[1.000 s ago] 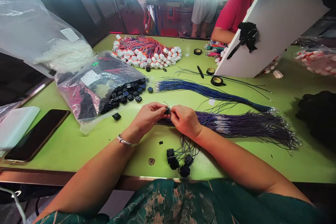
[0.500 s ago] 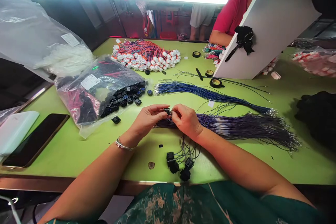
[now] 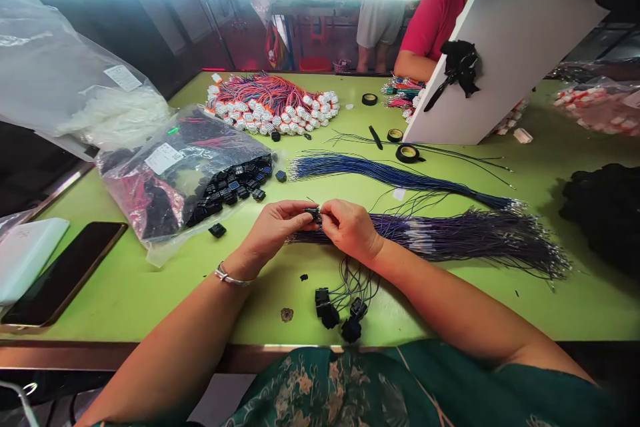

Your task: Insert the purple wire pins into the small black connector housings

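Observation:
Between thumb and fingers, my left hand [image 3: 280, 230] pinches a small black connector housing [image 3: 313, 213]. My right hand [image 3: 353, 230] is closed against the connector's right side, its fingertips pinching what looks like a thin wire, mostly hidden. Beneath my hands lies a bundle of dark purple wires [image 3: 465, 240] with metal terminals at the ends. Nearer my body, several black connectors [image 3: 327, 312] with wires attached rest on the table. A bundle of blue wires [image 3: 380, 173] lies just beyond my hands.
An opened plastic bag [image 3: 165, 187] spills black connectors at left, near a phone [image 3: 65, 273]. White-connector harnesses [image 3: 273, 107] are piled at the back. Tape rolls [image 3: 407, 153] lie by a white partition [image 3: 505, 47]. A person in a red sleeve [image 3: 435, 20] sits behind it.
The whole view has shifted slightly. Both hands stay together at the connector, and a thin wire end now shows above it.

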`<state>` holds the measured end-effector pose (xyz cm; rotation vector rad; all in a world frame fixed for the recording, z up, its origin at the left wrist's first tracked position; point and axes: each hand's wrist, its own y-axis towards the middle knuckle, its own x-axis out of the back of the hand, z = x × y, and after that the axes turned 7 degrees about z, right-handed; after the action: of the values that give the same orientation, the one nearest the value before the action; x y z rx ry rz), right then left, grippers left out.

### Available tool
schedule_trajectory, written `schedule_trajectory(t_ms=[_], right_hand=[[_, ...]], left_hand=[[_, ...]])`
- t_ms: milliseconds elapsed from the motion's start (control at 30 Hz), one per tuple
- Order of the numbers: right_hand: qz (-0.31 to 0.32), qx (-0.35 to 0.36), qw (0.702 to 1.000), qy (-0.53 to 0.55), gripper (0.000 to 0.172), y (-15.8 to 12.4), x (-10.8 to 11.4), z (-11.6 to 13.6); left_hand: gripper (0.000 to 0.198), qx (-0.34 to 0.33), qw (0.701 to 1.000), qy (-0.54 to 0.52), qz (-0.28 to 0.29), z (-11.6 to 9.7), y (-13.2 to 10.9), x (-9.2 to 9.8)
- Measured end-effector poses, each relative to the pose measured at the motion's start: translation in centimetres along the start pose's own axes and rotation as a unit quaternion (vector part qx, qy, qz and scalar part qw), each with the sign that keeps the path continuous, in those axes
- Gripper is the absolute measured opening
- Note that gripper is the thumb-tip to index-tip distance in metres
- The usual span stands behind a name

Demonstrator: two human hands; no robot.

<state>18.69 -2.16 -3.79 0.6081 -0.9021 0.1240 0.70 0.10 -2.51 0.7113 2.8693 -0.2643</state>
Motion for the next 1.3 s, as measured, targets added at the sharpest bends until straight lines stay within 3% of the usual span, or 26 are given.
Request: schedule_trajectory(t_ms=[233, 500, 1000, 1167, 1300], right_hand=[[-0.003, -0.003, 1.000, 0.004, 0.011, -0.1, -0.3, 0.2], [-0.017, -0.047, 0.987, 0.154, 0.006, 0.1, -0.1, 0.1], [0.012, -0.051, 0.989, 0.141, 0.007, 0.4, 0.3, 0.2], [0.067, -0.086, 0.973, 0.204, 0.007, 1.4, 2.0, 0.2], [0.208, -0.122, 0.915, 0.324, 0.016, 2.5, 4.7, 0.0]], left_hand=[[0.034, 0.012, 0.999, -0.031, -0.009, 0.1, 0.0, -0.6], [0.030, -0.003, 1.000, -0.010, -0.001, -0.1, -0.2, -0.1], [0.030, -0.008, 1.000, 0.016, -0.024, -0.9, -0.4, -0.9], [0.027, -0.036, 0.997, 0.064, -0.036, -2.0, -0.9, -1.0], [0.029, -0.044, 0.995, 0.089, -0.030, -3.4, -1.9, -1.3]])
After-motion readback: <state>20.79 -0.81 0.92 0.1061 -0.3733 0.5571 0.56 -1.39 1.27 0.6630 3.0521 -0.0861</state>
